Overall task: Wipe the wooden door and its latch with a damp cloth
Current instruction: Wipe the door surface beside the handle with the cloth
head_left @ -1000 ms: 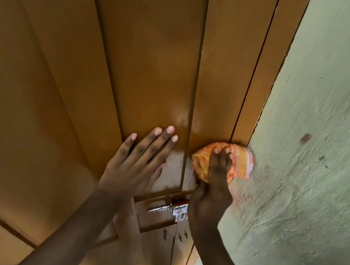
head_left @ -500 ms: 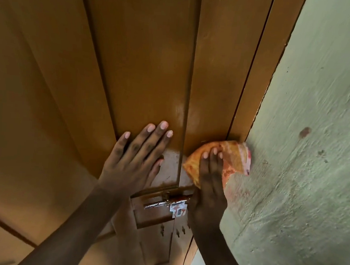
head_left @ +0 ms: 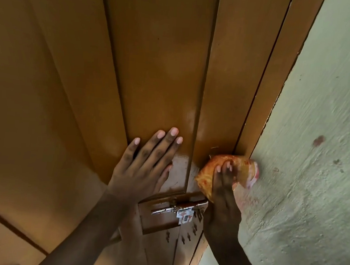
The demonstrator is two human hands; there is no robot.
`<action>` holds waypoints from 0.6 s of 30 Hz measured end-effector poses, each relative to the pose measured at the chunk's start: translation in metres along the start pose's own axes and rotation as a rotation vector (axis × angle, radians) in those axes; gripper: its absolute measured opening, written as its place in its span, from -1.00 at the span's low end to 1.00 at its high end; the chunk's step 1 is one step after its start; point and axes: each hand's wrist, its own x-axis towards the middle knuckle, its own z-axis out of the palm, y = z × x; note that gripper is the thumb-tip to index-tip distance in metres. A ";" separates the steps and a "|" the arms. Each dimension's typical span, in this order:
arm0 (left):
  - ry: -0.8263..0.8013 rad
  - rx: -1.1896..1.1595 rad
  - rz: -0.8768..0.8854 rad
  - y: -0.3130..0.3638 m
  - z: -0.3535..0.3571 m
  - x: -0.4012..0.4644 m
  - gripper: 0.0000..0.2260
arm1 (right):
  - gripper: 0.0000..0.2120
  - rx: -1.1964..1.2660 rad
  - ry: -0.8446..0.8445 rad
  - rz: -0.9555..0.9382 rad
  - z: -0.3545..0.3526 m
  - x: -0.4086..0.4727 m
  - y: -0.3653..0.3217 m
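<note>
The brown wooden door [head_left: 157, 69] fills the left and middle of the head view, with vertical panels and a wet sheen near the hands. My left hand [head_left: 145, 163] lies flat on a panel, fingers straight. My right hand [head_left: 224, 189] presses an orange patterned cloth [head_left: 206, 176] against the door's right stile, fingers straight over it. Just below both hands sits the metal sliding latch [head_left: 175, 208], partly painted brown, with a small sticker under it.
A rough pale green wall [head_left: 312, 162] borders the door frame [head_left: 272, 87] on the right, with a dark reddish spot on it. Several small screws or marks dot the lower door panel below the latch.
My right hand and the cloth slid slightly down and left along the door's right stile. My left hand has stayed flat on the panel. The view shifted a little.
</note>
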 end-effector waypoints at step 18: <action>0.024 0.003 -0.017 0.000 -0.001 -0.001 -0.37 | -0.18 -0.024 0.032 -0.003 0.024 0.022 -0.011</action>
